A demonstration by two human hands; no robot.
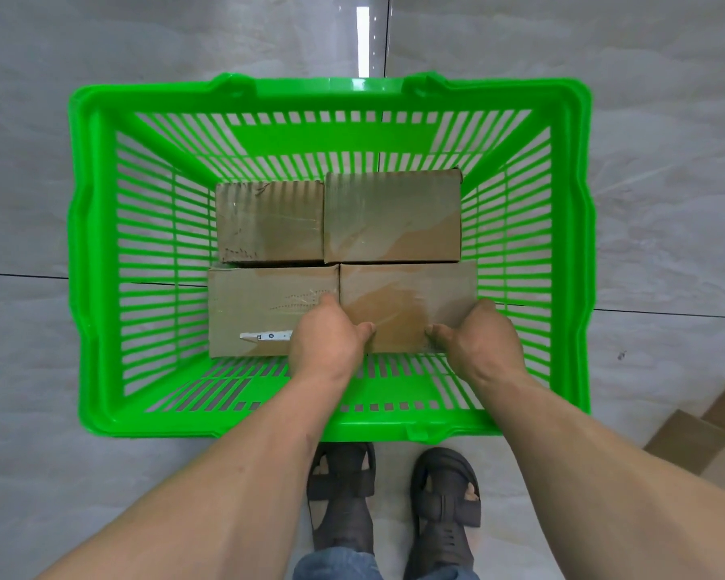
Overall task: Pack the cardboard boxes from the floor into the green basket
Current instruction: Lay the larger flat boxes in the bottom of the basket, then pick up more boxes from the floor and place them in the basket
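A green slatted basket point(101, 261) stands on the floor in front of me. Several cardboard boxes lie inside it in two rows: two at the back point(268, 221) point(394, 215), one at the near left point(260, 311) with a white label, and one at the near right point(402, 295). My left hand point(327, 341) grips the near-right box at its left side, thumb on top. My right hand point(478, 337) grips the same box at its right side. The box sits level beside its neighbours.
More cardboard boxes point(704, 441) lie on the grey tiled floor at the lower right. My feet in dark sandals point(344, 491) stand just behind the basket's near rim. A strip of basket floor shows between the boxes and the near wall.
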